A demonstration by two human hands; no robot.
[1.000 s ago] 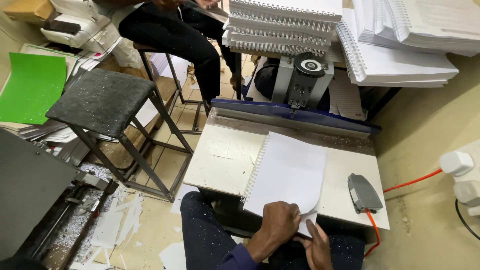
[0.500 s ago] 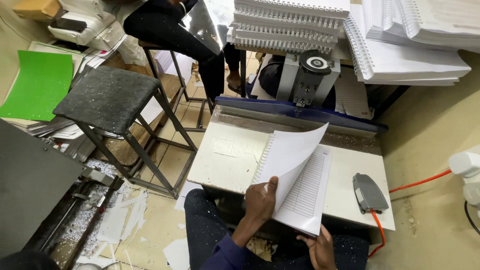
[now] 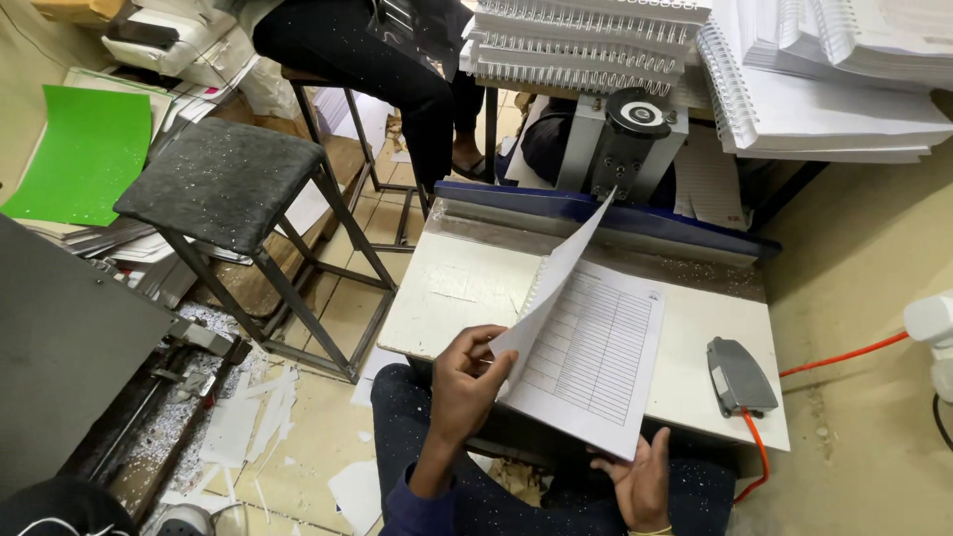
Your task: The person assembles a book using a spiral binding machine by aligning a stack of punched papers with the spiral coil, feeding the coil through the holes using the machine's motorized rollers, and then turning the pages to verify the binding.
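Two hands: the left hand [image 3: 467, 382] and the right hand [image 3: 640, 476]. One ruled booklet [image 3: 591, 352], open on one work table [image 3: 447, 293]. One grey pedal [image 3: 740, 375] with one orange cable [image 3: 844, 355]. One black stool [image 3: 223, 184]. One green sheet [image 3: 84, 154]. Roughly four stacks of spiral-bound books [image 3: 794, 99], edges cropped.

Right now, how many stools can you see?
2: a grey padded stool left of the table, and another stool behind it under a seated person; more may be hidden.
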